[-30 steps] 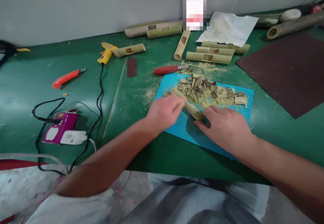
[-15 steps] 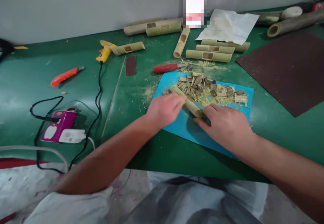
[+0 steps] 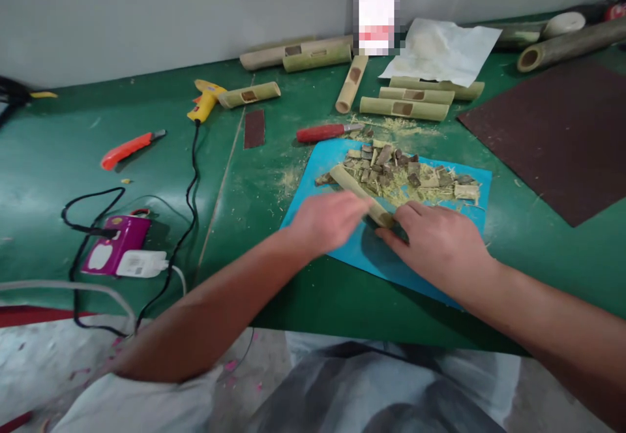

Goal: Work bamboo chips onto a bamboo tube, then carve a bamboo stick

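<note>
A pale bamboo tube [image 3: 348, 180] slants over a blue sheet [image 3: 306, 201]. My right hand [image 3: 437, 240] grips its near right end, thumb below and fingers above. Closed and slightly blurred, my left hand [image 3: 332, 221] presses on the middle of the tube; whatever its fingers hold, if anything, is hidden. Just beyond the tube lie bamboo chips [image 3: 384, 156] and pale shavings [image 3: 403, 188] in a heap. A red-handled knife [image 3: 320, 134] rests past the sheet's far edge.
Cut bamboo tubes [image 3: 403, 108] lie at the back, near a white paper [image 3: 435, 48]. Dark brown sheet [image 3: 562, 139] at right. To the left are a yellow glue gun [image 3: 208, 100], an orange cutter [image 3: 128, 150], a small brown strip [image 3: 254, 128] and a purple power strip [image 3: 117, 244] with cords.
My left hand has slid along the tube toward its near right end, uncovering more of the far part. My right hand stays at the near end.
</note>
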A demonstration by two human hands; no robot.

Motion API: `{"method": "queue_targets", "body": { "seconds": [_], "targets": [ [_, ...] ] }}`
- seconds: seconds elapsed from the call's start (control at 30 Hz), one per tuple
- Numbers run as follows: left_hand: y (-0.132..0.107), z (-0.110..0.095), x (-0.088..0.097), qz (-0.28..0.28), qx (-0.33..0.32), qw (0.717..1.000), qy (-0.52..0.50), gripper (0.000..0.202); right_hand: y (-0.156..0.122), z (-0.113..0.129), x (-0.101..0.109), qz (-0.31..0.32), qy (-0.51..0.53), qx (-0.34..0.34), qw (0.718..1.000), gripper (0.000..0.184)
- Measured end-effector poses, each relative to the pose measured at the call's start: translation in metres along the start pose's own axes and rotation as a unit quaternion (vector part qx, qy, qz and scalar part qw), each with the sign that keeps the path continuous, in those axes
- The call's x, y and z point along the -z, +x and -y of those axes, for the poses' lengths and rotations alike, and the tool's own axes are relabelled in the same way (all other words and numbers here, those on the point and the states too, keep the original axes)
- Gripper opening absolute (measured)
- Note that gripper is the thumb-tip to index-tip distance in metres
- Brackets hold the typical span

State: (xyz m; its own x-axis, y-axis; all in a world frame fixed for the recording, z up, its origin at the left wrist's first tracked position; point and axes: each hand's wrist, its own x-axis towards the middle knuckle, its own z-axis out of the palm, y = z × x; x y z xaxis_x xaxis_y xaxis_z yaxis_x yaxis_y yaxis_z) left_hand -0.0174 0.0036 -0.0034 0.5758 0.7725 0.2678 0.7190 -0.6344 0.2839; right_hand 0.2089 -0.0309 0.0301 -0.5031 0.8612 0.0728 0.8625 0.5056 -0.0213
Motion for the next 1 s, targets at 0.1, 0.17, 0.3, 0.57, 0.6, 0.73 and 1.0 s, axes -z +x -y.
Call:
{"method": "queue_targets", "body": {
  "seconds": [0.1, 0.17, 0.3, 0.57, 0.6, 0.73, 1.0],
  "targets": [
    [0.004, 0.001, 0.004, -0.091, 0.072, 0.993, 0.020, 0.028, 0.000, 0.000, 0.001, 0.009, 0.000, -0.010, 1.000, 0.030],
    [0.005, 0.000, 0.005, -0.055, 0.033, 0.998, 0.001, 0.030, 0.000, 0.001, 0.001, 0.015, 0.004, -0.002, 1.000, 0.028],
    [0.006, 0.003, 0.006, -0.044, 0.044, 0.998, -0.025, 0.028, 0.000, 0.000, 0.000, 0.009, 0.010, -0.006, 1.000, 0.028],
    [0.003, 0.003, 0.007, -0.055, 0.066, 0.996, -0.033, 0.026, 0.001, 0.002, 0.002, 0.024, 0.004, -0.010, 1.000, 0.026],
    [0.002, 0.003, 0.007, -0.078, 0.085, 0.993, -0.021, 0.025, 0.000, 0.002, 0.002, 0.020, 0.004, -0.013, 1.000, 0.027],
    [0.001, 0.000, 0.004, -0.037, 0.036, 0.998, -0.025, 0.030, 0.000, 0.002, 0.001, 0.018, 0.008, -0.009, 1.000, 0.026],
    [0.001, -0.008, 0.005, 0.010, 0.004, 1.000, -0.022, 0.032, 0.000, 0.003, 0.003, 0.024, 0.002, -0.005, 1.000, 0.023]
  ]
}}
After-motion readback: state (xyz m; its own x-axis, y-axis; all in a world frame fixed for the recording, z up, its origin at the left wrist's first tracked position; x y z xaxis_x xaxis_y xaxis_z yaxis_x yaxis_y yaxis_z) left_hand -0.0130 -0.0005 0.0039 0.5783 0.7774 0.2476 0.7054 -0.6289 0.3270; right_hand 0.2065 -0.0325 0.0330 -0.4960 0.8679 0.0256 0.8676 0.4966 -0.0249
